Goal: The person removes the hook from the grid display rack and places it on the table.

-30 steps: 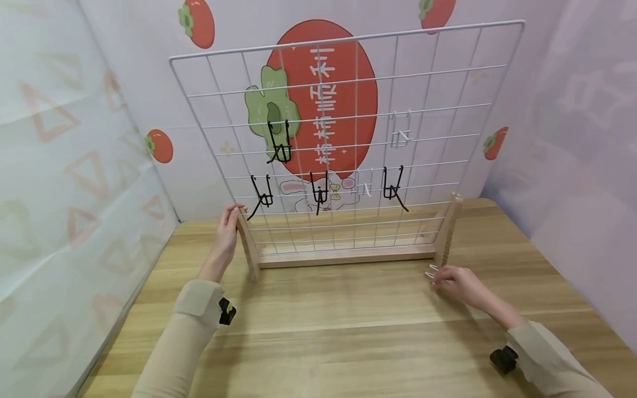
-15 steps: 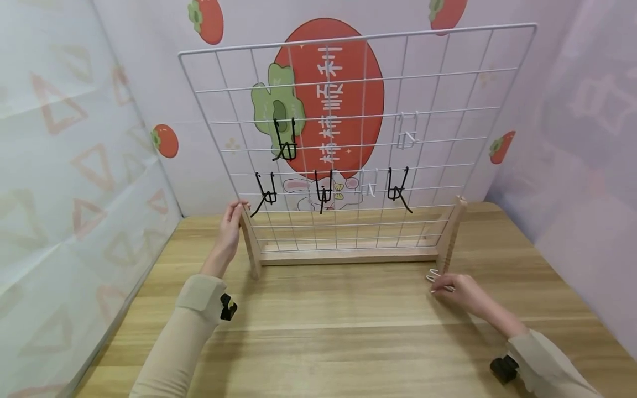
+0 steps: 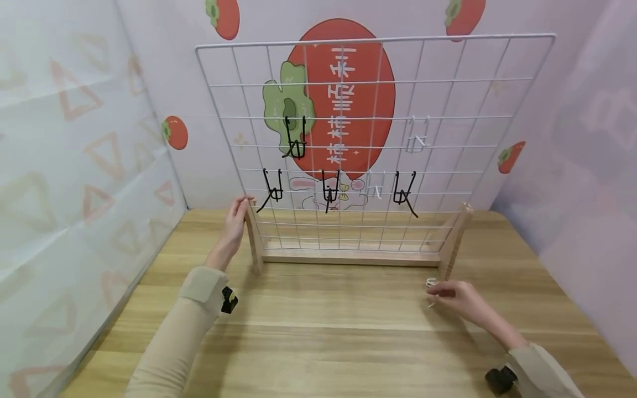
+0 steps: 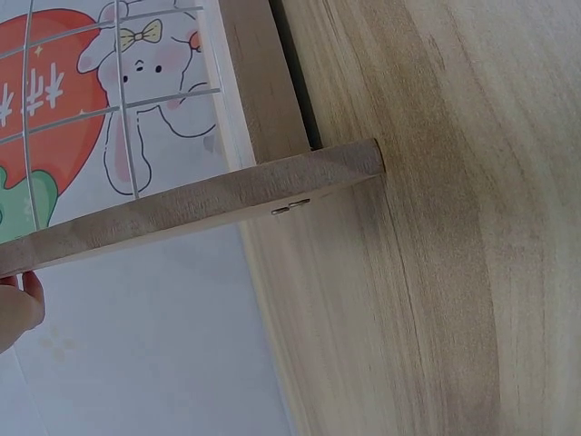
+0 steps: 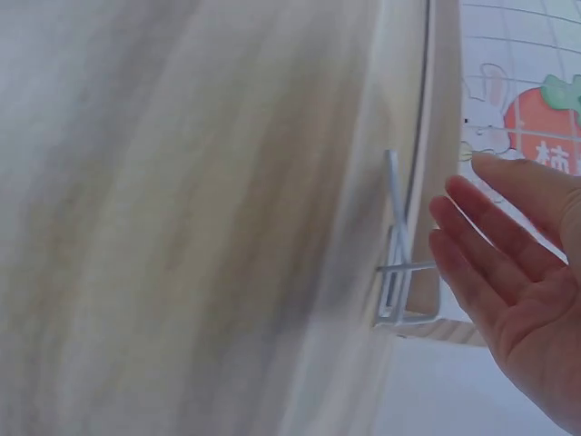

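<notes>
My left hand grips the left wooden upright near its top. My right hand, in front of the right wooden upright, pinches a white wire hook over the tabletop. Fitted to the white grid panel: upper black hook, left; upper white hook, right; below, three black hooks and one lower white hook.

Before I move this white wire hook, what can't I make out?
Head view: middle of the white bent-wire hook, hidden by the right hand; grip unclear.
Left wrist view: most of the left hand, cut off by the left edge.
Right wrist view: fine grain of the tan wooden tabletop, blurred.
</notes>
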`<state>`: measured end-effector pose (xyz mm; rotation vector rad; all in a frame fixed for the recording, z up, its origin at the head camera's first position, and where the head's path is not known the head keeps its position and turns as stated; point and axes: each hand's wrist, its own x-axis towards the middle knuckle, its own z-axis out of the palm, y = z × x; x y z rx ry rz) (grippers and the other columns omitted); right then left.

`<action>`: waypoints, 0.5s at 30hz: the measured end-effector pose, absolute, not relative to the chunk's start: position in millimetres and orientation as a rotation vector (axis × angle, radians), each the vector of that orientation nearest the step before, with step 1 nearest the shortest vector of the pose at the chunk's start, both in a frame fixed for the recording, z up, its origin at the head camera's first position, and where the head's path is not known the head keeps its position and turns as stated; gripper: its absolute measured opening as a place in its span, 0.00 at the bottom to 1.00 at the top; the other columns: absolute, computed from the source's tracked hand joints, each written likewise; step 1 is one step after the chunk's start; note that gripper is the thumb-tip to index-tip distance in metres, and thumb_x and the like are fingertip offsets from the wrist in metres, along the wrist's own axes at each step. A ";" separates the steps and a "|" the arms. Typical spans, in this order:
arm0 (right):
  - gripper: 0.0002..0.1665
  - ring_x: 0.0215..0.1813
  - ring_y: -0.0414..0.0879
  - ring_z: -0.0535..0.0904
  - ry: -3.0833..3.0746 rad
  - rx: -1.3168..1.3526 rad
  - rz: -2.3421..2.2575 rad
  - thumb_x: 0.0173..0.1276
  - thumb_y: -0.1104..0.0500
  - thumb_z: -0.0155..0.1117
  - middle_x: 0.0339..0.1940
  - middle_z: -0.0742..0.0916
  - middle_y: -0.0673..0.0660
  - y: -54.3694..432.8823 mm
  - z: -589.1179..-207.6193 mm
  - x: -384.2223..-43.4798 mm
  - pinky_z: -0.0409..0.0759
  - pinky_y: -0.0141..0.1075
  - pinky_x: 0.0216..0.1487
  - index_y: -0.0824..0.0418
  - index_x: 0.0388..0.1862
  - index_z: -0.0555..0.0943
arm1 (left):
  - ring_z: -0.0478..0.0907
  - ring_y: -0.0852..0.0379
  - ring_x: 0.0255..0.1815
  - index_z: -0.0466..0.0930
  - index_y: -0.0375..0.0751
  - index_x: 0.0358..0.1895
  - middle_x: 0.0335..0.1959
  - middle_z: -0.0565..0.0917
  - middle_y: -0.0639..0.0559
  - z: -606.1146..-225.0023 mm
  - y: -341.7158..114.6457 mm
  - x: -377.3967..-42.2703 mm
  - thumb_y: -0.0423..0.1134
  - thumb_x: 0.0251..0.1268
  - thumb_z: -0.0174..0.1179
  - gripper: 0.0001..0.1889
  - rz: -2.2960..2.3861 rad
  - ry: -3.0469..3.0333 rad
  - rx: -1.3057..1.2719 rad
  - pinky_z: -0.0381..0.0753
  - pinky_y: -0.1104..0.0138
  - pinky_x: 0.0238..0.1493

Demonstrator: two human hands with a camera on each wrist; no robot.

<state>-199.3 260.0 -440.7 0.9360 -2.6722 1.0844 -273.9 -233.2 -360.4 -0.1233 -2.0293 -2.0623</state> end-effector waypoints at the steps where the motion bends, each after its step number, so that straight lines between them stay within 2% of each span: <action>1: 0.10 0.36 0.37 0.79 -2.670 0.936 1.104 0.49 0.75 0.62 0.33 0.84 0.64 259.3 -438.8 -198.9 0.78 0.33 0.34 0.72 0.33 0.80 | 0.61 0.51 0.54 0.64 0.42 0.50 0.41 0.71 0.62 -359.6 -233.5 -273.7 0.45 0.71 0.37 0.14 -2.063 -2.028 -0.124 0.58 0.65 0.55; 4: 0.10 0.37 0.40 0.80 -2.667 0.897 1.123 0.53 0.72 0.62 0.34 0.84 0.63 255.7 -432.2 -198.1 0.78 0.33 0.34 0.71 0.36 0.80 | 0.61 0.51 0.54 0.63 0.41 0.50 0.41 0.70 0.62 -358.2 -235.0 -272.4 0.45 0.71 0.36 0.14 -2.048 -2.041 -0.121 0.59 0.66 0.53; 6: 0.09 0.37 0.42 0.80 -2.666 0.858 1.110 0.54 0.70 0.62 0.34 0.84 0.61 253.0 -427.5 -198.3 0.78 0.31 0.33 0.69 0.36 0.80 | 0.62 0.53 0.52 0.65 0.48 0.47 0.42 0.70 0.62 -360.3 -237.2 -273.3 0.46 0.70 0.36 0.11 -2.036 -2.049 -0.117 0.59 0.68 0.50; 8: 0.09 0.36 0.42 0.80 -2.637 0.839 1.104 0.54 0.68 0.63 0.33 0.84 0.59 250.8 -421.2 -198.5 0.77 0.29 0.32 0.68 0.36 0.80 | 0.62 0.53 0.52 0.65 0.51 0.46 0.43 0.70 0.61 -360.9 -237.5 -273.0 0.47 0.70 0.37 0.10 -2.029 -2.057 -0.108 0.60 0.68 0.49; 15: 0.13 0.33 0.35 0.79 -2.452 0.916 1.034 0.46 0.75 0.65 0.30 0.84 0.60 244.4 -393.6 -202.9 0.75 0.24 0.31 0.68 0.33 0.80 | 0.64 0.61 0.47 0.65 0.52 0.45 0.42 0.71 0.61 -364.1 -234.1 -274.0 0.47 0.70 0.38 0.09 -2.043 -2.028 -0.130 0.60 0.70 0.49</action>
